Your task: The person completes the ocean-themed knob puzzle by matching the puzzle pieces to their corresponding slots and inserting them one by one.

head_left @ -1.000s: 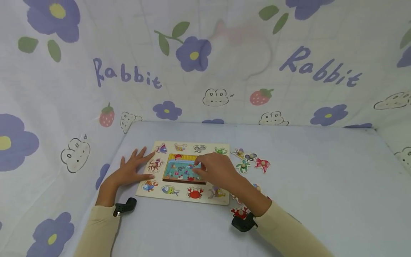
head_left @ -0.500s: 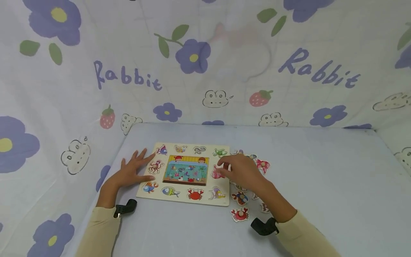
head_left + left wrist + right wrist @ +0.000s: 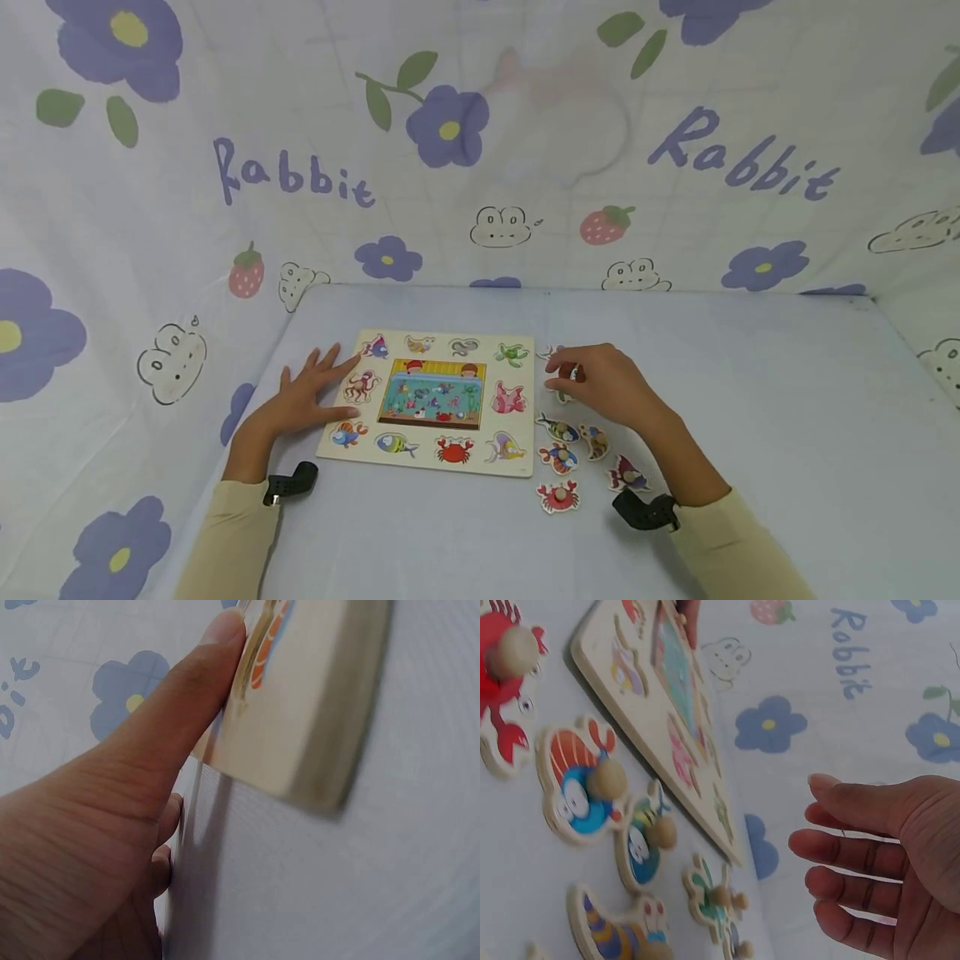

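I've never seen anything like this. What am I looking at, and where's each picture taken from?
No robot here: a person is working barehanded. The wide picture comes from a camera on the head; the close ones come from the left wrist camera and right wrist camera. On the white surface lies a puzzle board with sea-animal shapes, and loose knobbed pieces lie beside it. The left hand touches the board's edge. The right hand is near the pieces; its fingers hold nothing.

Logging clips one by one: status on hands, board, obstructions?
Left hand at left edge of puzzle board; right hand empty, over loose pieces. Board flat, no pieces seated. In the way: right hand, hiding some pieces.
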The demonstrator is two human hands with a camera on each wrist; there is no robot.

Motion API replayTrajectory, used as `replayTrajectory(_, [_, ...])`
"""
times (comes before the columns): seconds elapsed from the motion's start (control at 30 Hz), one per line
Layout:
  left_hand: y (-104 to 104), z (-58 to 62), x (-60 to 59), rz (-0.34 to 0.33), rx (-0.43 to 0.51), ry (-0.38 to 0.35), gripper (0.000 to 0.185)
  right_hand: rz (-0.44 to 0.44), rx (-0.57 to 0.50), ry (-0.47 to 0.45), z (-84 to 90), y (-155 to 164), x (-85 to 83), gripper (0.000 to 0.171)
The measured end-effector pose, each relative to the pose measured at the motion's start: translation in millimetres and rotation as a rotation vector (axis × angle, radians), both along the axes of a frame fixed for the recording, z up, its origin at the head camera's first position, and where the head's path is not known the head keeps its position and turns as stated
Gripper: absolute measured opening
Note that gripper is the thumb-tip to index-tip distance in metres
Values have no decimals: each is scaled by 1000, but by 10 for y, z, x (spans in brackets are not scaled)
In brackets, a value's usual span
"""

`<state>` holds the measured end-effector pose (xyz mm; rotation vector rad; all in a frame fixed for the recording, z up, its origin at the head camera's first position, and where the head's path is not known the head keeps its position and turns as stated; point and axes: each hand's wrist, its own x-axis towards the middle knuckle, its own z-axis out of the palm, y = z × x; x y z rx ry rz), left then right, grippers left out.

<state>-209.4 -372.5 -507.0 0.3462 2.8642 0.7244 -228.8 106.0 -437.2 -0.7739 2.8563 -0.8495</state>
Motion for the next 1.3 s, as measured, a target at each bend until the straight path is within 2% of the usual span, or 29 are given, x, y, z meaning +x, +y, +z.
replayTrajectory(0.27, [-7,-14,-8,-3,12,-2,95,-31,-40,-32,-21,280,-131,20])
replayTrajectory(0.47, [4,-37,-1,-4,17,3,95,-36,-79,-97,-62,452,-224,18])
replayTrajectory(0.67, [-19,-32,6,5,6,-11,96,-58,-70,-111,-136,587,-309,16])
replayTrajectory(0.87, [-4,-15,-2,-2,2,6,95,-75,-70,-117,-210,715,-357,12])
replayTrajectory(1.3, [-16,-47,-14,1,-3,7,97,-91,-2,-140,-355,821,-429,11])
